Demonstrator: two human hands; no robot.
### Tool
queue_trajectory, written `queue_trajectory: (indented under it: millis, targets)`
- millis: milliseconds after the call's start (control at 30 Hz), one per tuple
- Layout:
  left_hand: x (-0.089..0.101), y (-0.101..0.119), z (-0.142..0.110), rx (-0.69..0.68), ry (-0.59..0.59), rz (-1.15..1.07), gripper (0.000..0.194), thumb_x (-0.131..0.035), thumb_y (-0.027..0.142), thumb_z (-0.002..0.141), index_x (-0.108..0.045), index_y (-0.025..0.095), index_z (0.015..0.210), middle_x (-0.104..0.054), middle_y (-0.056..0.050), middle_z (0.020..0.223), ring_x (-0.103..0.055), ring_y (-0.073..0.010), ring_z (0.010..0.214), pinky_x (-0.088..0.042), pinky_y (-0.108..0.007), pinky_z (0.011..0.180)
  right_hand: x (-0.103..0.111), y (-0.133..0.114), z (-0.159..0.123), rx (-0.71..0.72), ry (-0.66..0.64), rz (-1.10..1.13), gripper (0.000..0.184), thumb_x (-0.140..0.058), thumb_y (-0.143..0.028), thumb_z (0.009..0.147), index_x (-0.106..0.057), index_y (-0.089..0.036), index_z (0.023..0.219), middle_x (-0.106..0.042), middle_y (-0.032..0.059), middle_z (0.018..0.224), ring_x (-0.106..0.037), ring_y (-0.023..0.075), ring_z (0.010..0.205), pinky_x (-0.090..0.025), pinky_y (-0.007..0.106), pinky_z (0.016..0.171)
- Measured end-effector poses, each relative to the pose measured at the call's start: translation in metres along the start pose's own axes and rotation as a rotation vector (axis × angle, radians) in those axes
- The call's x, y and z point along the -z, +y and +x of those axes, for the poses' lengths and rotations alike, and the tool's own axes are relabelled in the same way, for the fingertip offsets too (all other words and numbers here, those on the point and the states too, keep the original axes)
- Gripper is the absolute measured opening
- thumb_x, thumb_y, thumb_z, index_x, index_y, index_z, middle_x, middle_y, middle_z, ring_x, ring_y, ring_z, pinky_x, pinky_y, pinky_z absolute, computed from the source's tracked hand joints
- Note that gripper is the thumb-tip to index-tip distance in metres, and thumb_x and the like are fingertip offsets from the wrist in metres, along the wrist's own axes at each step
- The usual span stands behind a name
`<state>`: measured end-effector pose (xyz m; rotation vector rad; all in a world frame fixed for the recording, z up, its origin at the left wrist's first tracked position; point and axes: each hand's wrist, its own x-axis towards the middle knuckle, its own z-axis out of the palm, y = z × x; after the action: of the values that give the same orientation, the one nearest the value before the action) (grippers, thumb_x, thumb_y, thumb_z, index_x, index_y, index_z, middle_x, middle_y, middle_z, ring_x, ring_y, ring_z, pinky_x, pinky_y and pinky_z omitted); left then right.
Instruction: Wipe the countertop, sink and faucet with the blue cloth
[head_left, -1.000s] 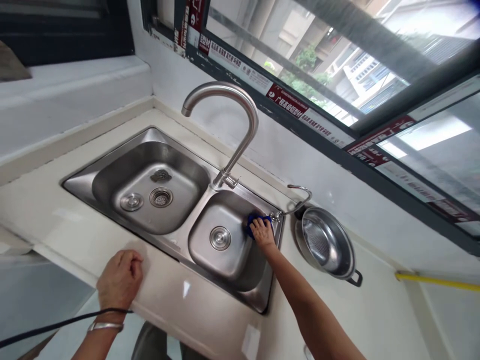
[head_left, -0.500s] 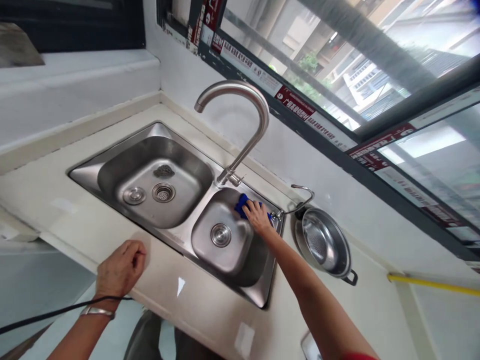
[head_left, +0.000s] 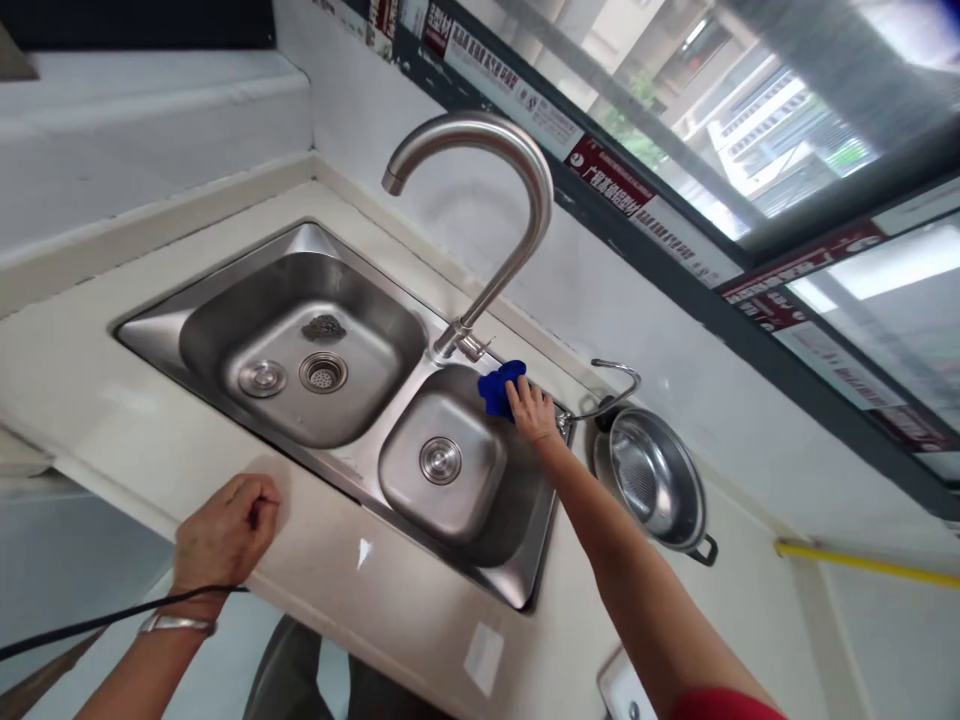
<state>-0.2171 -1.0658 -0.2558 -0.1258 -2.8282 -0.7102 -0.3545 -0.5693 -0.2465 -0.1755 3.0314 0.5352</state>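
My right hand [head_left: 534,411] presses a blue cloth [head_left: 497,387] against the back rim of the smaller right basin of a steel double sink [head_left: 360,470], just right of the base of the tall curved tap [head_left: 491,190]. The fingers are closed on the cloth. My left hand [head_left: 225,535] rests on the pale countertop [head_left: 97,400] at its front edge, fingers curled in a loose fist, with nothing visible in it. A metal bangle sits on that wrist and a black cable crosses below it.
A steel colander pan [head_left: 656,480] with a black handle sits on the counter right of the sink. A thin small tap [head_left: 611,385] stands beside it. The left basin has a drain strainer [head_left: 323,372] and a dark scrubber [head_left: 323,326]. A yellow bar [head_left: 862,562] lies far right under the window.
My right hand has slid the blue cloth from the right basin's inner wall up and back to the rim near the tap base. My left hand stays on the counter edge.
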Motion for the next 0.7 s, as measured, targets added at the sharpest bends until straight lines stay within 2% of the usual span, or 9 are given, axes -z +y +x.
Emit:
queue_trajectory:
  millis: [100, 200, 300, 400, 467, 567, 633, 700]
  targets:
    - [-0.001, 0.002, 0.001, 0.004, 0.016, -0.006, 0.018, -0.048, 0.023, 0.089, -0.064, 0.022, 0.081, -0.074, -0.001, 0.090, -0.065, -0.0148, 0.075, -0.042, -0.028, 0.061, 0.000, 0.007, -0.023, -0.034, -0.029, -0.046, 0.058, -0.025, -0.013, 0.094, -0.045, -0.010, 0.149, -0.043, 0.0273, 0.151, -0.052, 0.0370, 0.114, -0.042, 0.052, 0.092]
    - [-0.003, 0.002, 0.000, 0.014, 0.015, 0.029, 0.019, -0.048, 0.022, 0.090, -0.065, 0.020, 0.083, -0.073, -0.002, 0.091, -0.064, -0.0147, 0.076, -0.041, -0.028, 0.062, 0.008, 0.003, -0.031, -0.057, -0.044, -0.059, 0.056, -0.031, -0.011, 0.092, -0.049, -0.010, 0.145, -0.050, 0.0276, 0.143, -0.054, 0.0350, 0.111, -0.044, 0.050, 0.092]
    - [-0.006, 0.000, -0.001, 0.019, -0.005, 0.072, 0.018, -0.049, 0.022, 0.091, -0.066, 0.020, 0.086, -0.072, -0.001, 0.093, -0.062, -0.0139, 0.075, -0.039, -0.026, 0.061, 0.017, 0.000, -0.026, -0.103, -0.055, -0.014, 0.052, -0.033, -0.011, 0.092, -0.053, -0.015, 0.140, -0.055, 0.0236, 0.135, -0.056, 0.0320, 0.109, -0.047, 0.045, 0.090]
    - [-0.005, 0.000, -0.003, 0.015, -0.001, 0.078, 0.018, -0.050, 0.023, 0.092, -0.066, 0.020, 0.086, -0.072, 0.001, 0.092, -0.061, -0.0124, 0.076, -0.037, -0.024, 0.060, 0.019, -0.008, -0.012, -0.150, -0.017, 0.109, 0.050, -0.039, -0.014, 0.094, -0.049, -0.019, 0.142, -0.052, 0.0192, 0.138, -0.056, 0.0290, 0.114, -0.049, 0.040, 0.090]
    - [-0.003, 0.001, -0.003, 0.018, 0.012, 0.071, 0.018, -0.050, 0.023, 0.093, -0.066, 0.020, 0.087, -0.072, 0.002, 0.092, -0.061, -0.0118, 0.077, -0.037, -0.022, 0.060, 0.016, -0.024, 0.005, -0.166, 0.012, 0.215, 0.051, -0.045, -0.017, 0.093, -0.045, -0.017, 0.144, -0.046, 0.0195, 0.143, -0.055, 0.0288, 0.119, -0.051, 0.038, 0.092]
    - [0.000, 0.003, -0.001, -0.033, 0.060, 0.032, 0.018, -0.049, 0.021, 0.092, -0.065, 0.019, 0.085, -0.072, 0.003, 0.090, -0.062, -0.0107, 0.076, -0.041, -0.021, 0.063, 0.011, -0.063, 0.035, -0.283, 0.042, 0.335, 0.049, -0.049, -0.024, 0.094, -0.044, -0.012, 0.142, -0.042, 0.0234, 0.144, -0.059, 0.0288, 0.111, -0.053, 0.040, 0.088]
    - [0.000, 0.002, -0.001, -0.078, 0.085, 0.021, 0.016, -0.049, 0.020, 0.091, -0.064, 0.020, 0.084, -0.071, 0.003, 0.089, -0.063, -0.0102, 0.077, -0.043, -0.020, 0.065, 0.011, -0.090, 0.053, -0.364, 0.063, 0.359, 0.049, -0.049, -0.029, 0.095, -0.043, -0.011, 0.141, -0.040, 0.0246, 0.144, -0.061, 0.0275, 0.105, -0.055, 0.039, 0.085]
    - [-0.002, -0.002, -0.001, -0.104, 0.090, 0.037, 0.015, -0.049, 0.020, 0.091, -0.062, 0.021, 0.085, -0.070, 0.002, 0.089, -0.065, -0.0104, 0.079, -0.044, -0.021, 0.066, 0.014, -0.108, 0.066, -0.355, 0.050, 0.343, 0.049, -0.047, -0.031, 0.097, -0.042, -0.011, 0.142, -0.037, 0.0248, 0.148, -0.061, 0.0269, 0.106, -0.056, 0.038, 0.084]
